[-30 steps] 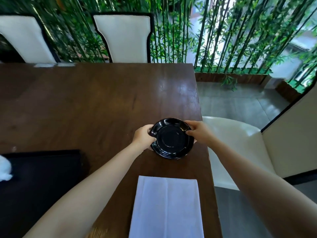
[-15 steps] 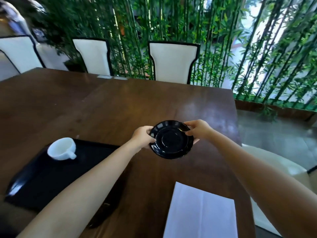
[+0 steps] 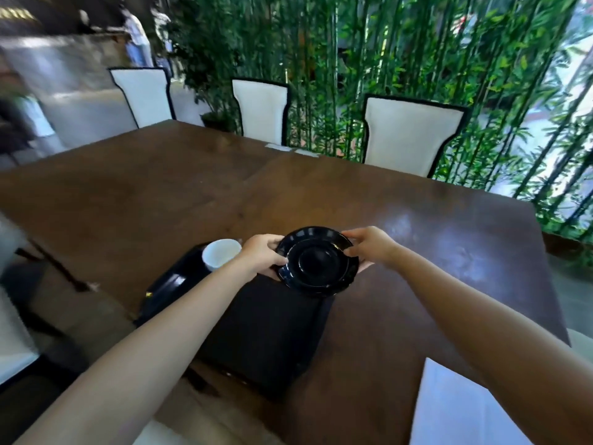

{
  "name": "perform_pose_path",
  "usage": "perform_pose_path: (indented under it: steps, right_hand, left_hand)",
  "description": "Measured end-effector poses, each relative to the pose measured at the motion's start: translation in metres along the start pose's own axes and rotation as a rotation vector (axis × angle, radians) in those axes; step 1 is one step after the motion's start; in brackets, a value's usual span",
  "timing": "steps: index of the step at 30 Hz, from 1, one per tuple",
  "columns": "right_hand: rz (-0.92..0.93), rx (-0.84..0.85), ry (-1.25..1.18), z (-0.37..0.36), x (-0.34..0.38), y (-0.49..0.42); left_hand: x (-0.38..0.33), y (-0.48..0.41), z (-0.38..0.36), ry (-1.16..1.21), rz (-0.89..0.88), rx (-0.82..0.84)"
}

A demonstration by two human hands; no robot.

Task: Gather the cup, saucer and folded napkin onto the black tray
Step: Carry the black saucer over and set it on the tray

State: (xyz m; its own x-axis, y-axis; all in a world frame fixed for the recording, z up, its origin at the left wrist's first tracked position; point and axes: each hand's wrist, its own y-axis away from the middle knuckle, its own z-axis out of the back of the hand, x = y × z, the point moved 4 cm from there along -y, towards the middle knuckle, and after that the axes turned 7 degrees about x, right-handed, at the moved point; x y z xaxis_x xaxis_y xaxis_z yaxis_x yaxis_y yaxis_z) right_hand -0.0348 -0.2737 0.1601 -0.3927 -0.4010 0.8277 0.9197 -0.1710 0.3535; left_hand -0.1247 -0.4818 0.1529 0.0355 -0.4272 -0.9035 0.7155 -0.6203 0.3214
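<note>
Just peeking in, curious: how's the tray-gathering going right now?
Left hand and right hand both grip the black saucer, over the black tray. White cup on tray. Napkin waits on table. Nothing in the way.

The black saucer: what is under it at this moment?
Under the saucer, held by the left hand and right hand, lies the far edge of the black tray. The tray surface directly beneath is covered.
</note>
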Motion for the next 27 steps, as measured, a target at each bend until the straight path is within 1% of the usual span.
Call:
perform_pose_path:
  steps: [5,8,14,20,27]
  right_hand:
    - [0.007,0.069,-0.047,-0.062,0.039,-0.022]
    - [0.009,0.104,-0.089,-0.096,0.058,-0.034]
    - [-0.021,0.144,-0.161,-0.156,0.081,-0.049]
    - [-0.097,0.207,-0.22,-0.203,0.078,-0.064]
    - [-0.126,0.187,-0.136,-0.231,0.059,-0.101]
  left_hand:
    - [0.034,0.029,0.061,0.089,0.062,-0.032]
    - [0.053,0.042,0.095,0.099,0.091,-0.039]
    - [0.091,0.064,0.152,0.237,0.173,-0.141]
    - [0.134,0.071,0.177,0.266,0.278,-0.195]
    - [0.162,0.057,0.184,0.176,0.306,-0.255]
